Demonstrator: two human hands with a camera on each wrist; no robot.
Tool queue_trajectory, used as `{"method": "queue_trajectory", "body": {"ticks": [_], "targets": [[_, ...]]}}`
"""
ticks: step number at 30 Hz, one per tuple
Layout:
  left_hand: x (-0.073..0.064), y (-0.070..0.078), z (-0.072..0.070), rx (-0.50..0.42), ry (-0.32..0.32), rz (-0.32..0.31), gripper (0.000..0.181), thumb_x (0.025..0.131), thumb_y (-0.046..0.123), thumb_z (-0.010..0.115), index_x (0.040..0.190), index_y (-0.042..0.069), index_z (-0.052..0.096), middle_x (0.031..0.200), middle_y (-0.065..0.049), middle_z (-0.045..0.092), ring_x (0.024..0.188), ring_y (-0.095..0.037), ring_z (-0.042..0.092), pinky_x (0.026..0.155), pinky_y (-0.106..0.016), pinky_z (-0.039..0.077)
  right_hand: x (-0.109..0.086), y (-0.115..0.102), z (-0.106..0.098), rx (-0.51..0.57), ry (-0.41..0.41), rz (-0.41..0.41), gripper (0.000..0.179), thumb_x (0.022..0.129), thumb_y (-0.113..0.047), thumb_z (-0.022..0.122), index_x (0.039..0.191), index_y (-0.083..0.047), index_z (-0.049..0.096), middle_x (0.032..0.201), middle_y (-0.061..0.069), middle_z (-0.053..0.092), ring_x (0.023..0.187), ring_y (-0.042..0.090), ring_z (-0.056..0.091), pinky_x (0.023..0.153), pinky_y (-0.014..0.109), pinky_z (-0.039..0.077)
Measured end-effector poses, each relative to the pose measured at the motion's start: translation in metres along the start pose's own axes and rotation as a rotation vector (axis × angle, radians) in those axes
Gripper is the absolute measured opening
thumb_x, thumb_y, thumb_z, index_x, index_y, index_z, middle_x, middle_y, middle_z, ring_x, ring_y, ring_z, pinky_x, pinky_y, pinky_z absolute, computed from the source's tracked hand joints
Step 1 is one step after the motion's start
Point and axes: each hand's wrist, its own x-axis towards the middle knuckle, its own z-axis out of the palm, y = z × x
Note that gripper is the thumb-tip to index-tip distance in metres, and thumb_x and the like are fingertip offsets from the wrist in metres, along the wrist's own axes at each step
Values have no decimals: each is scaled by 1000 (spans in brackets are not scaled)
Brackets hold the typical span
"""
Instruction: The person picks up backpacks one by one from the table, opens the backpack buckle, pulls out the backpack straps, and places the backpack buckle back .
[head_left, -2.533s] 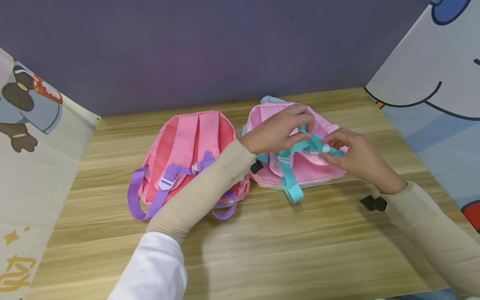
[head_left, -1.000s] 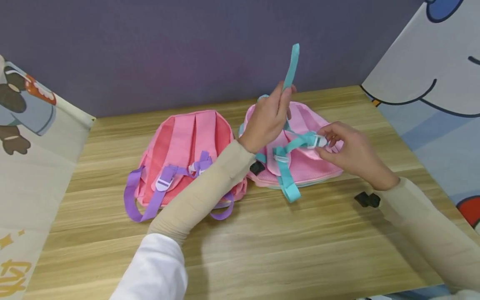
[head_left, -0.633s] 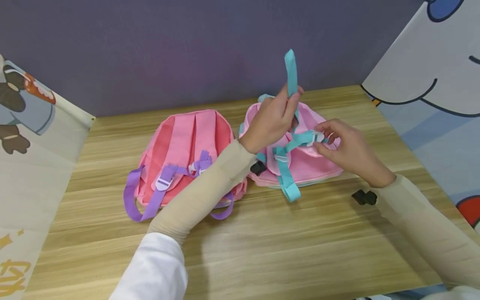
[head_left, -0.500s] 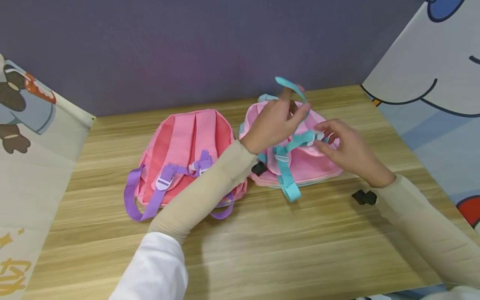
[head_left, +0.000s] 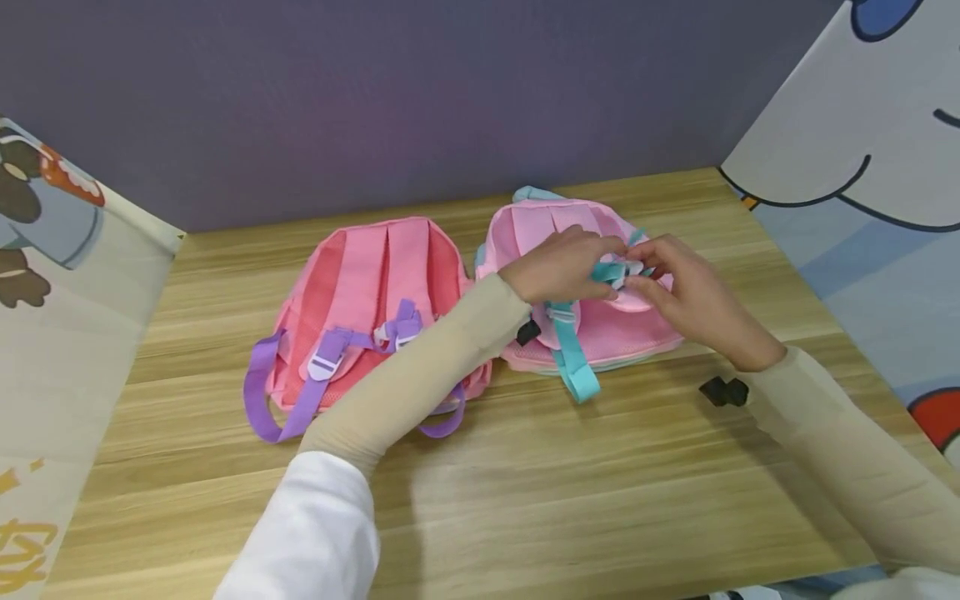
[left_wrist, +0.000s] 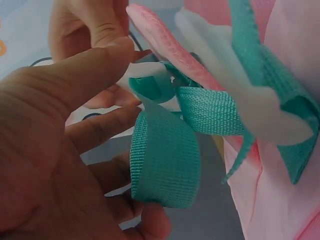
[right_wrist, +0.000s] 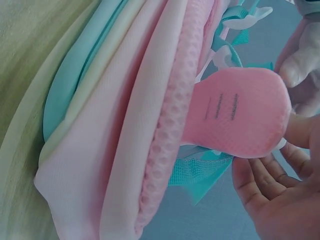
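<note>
A light pink backpack (head_left: 592, 333) with teal straps lies back panel up on the table. My right hand (head_left: 697, 304) pinches the white plastic buckle (head_left: 628, 273) on its right shoulder strap. Beside it, my left hand (head_left: 562, 265) holds the teal webbing strap (left_wrist: 167, 155) at the buckle, its fingers curled by a loop of the strap in the left wrist view. In the right wrist view, a pink padded strap end (right_wrist: 237, 112) partly hides the buckle and the fingertips. The other teal strap (head_left: 576, 358) hangs over the backpack's near edge.
To the left lies a coral pink backpack (head_left: 390, 275) with purple straps (head_left: 300, 408), partly behind my left forearm. Both stand on a wood-grain table (head_left: 525, 500). A dark grey panel (head_left: 450, 100) rises behind, with printed cartoon panels (head_left: 847, 133) at the sides.
My left hand pulled the teal strap's free end up, then lowered it and came back down to the buckle. My right hand stayed at the buckle, shifting slightly left.
</note>
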Motion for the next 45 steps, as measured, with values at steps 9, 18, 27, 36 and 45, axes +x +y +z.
{"method": "queue_trajectory", "body": {"ticks": [9,18,27,36,45], "targets": [[16,6,9,107,22,-80,43,85,52,63,121,29,62,107,8,52,103,-14,43,99,-51,24,0,1,2,29,37,21,33,84,-6,70,112,-4,53,100,5,60,86,15,56,77,23,42],[17,1,14,46,58,-54,47,84,43,69,127,29,59,109,12,55,102,-7,47,102,-52,19,-3,4,-1,139,7,-19,36,82,15,61,114,2,51,106,6,57,95,16,56,86,16,41],[17,5,15,136,83,-1,44,82,44,71,123,32,61,106,10,48,99,-7,44,97,-48,26,-5,8,1,9,-19,60,39,78,-1,76,106,-2,50,101,10,56,90,26,50,73,39,40],[9,3,10,141,119,-23,45,81,48,70,121,31,62,116,11,48,106,-11,41,92,-39,30,-18,20,-8,-13,39,23,19,78,4,73,89,-7,61,86,5,57,81,23,46,70,33,36],[3,-4,6,120,183,-23,41,79,49,71,115,28,65,107,9,48,94,-10,41,75,-28,35,-37,26,-23,-73,37,131,13,79,1,70,87,-6,61,85,9,54,81,19,44,71,30,35]]}}
